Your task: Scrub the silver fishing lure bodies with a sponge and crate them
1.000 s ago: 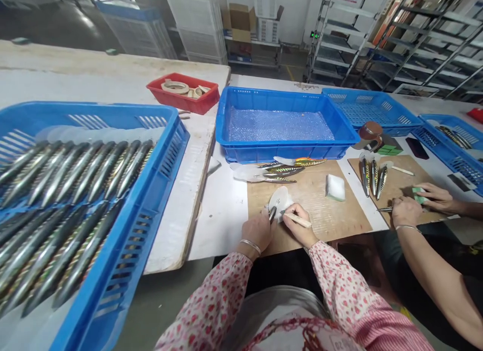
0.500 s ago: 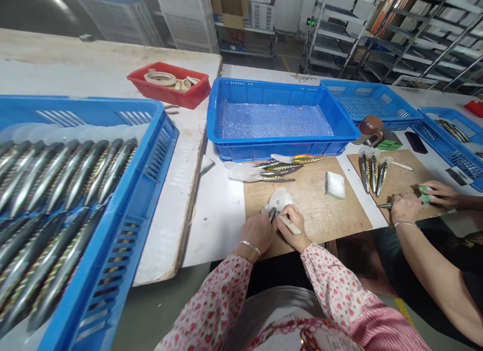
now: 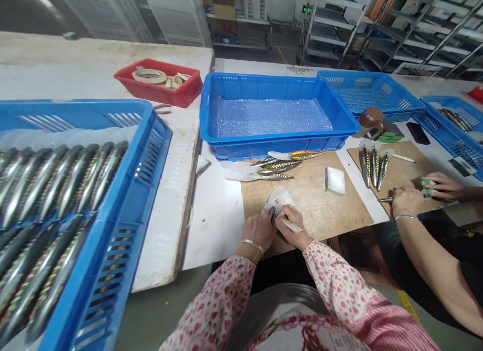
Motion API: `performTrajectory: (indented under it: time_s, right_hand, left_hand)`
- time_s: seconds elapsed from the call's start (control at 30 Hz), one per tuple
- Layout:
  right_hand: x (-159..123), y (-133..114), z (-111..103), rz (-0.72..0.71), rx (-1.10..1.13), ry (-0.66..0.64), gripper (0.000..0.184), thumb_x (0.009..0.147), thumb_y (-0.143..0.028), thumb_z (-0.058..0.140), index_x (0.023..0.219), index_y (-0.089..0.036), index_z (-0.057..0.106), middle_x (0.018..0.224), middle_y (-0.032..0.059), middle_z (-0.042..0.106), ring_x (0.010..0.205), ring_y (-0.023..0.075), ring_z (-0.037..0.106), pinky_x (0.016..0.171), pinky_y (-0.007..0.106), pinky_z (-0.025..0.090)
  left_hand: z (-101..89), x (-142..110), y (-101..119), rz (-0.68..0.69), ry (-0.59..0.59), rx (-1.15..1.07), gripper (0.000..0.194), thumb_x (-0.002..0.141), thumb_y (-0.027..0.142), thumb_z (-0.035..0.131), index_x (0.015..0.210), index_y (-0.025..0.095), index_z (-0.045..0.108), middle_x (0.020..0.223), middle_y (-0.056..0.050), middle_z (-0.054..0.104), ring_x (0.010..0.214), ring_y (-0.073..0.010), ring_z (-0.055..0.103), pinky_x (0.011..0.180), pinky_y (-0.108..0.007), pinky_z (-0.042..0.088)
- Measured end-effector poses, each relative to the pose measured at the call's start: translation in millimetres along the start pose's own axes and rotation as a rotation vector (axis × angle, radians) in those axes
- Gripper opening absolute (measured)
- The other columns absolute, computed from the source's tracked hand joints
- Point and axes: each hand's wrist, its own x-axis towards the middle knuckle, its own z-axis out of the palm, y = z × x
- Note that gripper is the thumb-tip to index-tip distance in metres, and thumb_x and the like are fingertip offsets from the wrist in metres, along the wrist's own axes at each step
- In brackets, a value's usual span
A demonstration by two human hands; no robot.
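Observation:
My left hand (image 3: 258, 233) is closed around a dark fishing lure (image 3: 272, 213), whose round, clear lip (image 3: 276, 198) points away from me. Most of the lure's body is hidden under my fingers. Close against it, my right hand (image 3: 301, 236) grips a pale flat stick (image 3: 291, 225), its tip hidden at the lure. Both hands rest over a brown cardboard mat (image 3: 313, 205). Beyond them lie several finished-looking lures (image 3: 281, 167) with clear lips and gold-striped bodies. A white sponge block (image 3: 335, 181) sits on the mat to the right.
A blue bin (image 3: 281, 145) lined with bubble wrap stands ahead, beside a red tray (image 3: 162, 94) of tape rolls. At left, a blue crate (image 3: 151, 155) holds rows of lures. On the right, a co-worker's hands (image 3: 407, 202) work near three lures (image 3: 374, 167).
The view has shifted slightly. My hands keep nearly the same hold on the lure and the stick. The co-worker's hand with the green-and-white block has moved a little.

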Motion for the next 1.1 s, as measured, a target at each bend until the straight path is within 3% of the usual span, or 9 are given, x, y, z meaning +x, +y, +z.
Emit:
performTrajectory:
  time_s: [0.17, 0.37, 0.93, 1.1]
  right_hand:
    - [-0.8, 0.1, 1.2, -0.008, -0.012, 0.002, 0.015, 0.078, -0.023, 0.048, 0.064, -0.022, 0.042, 0.064, -0.0012, 0.052, 0.066, 0.0159, 0.049, 0.068, 0.032, 0.032]
    - [-2.1, -0.5, 4.3, 0.03, -0.041, 0.095, 0.016, 0.081, -0.025, 0.047, 0.066, -0.022, 0.042, 0.065, -0.0011, 0.05, 0.068, 0.0166, 0.048, 0.071, 0.032, 0.032]
    - [-2.7, 0.1, 3.6, -0.036, -0.047, 0.022, 0.015, 0.079, -0.023, 0.047, 0.066, -0.022, 0.041, 0.064, -0.0013, 0.05, 0.067, 0.0165, 0.049, 0.07, 0.033, 0.032]
    - [-2.9, 0.0, 0.5, 0.031, 0.046, 0.086, 0.017, 0.08, -0.025, 0.049, 0.065, -0.022, 0.042, 0.063, -0.0023, 0.049, 0.066, 0.0157, 0.048, 0.069, 0.032, 0.033]
  left_hand:
    - [-0.7, 0.2, 0.6, -0.005, -0.028, 0.007, 0.028, 0.091, 0.033, 0.034, 0.098, 0.016, 0.055, 0.088, -0.014, 0.07, 0.087, -0.0259, 0.068, 0.072, -0.035, 0.048]
    - [-2.8, -1.5, 1.5, -0.02, -0.022, 0.018, 0.037, 0.092, 0.042, 0.03, 0.102, 0.016, 0.055, 0.09, -0.013, 0.07, 0.088, -0.025, 0.068, 0.072, -0.035, 0.048]
    - [-2.7, -1.6, 3.5, -0.01, -0.037, 0.011, 0.028, 0.091, 0.031, 0.031, 0.098, 0.016, 0.054, 0.088, -0.014, 0.071, 0.089, -0.0253, 0.068, 0.073, -0.034, 0.048]
    - [1.2, -0.7, 1.9, -0.017, 0.0, 0.005, 0.033, 0.091, 0.039, 0.032, 0.099, 0.015, 0.053, 0.088, -0.015, 0.07, 0.087, -0.0277, 0.068, 0.072, -0.036, 0.049]
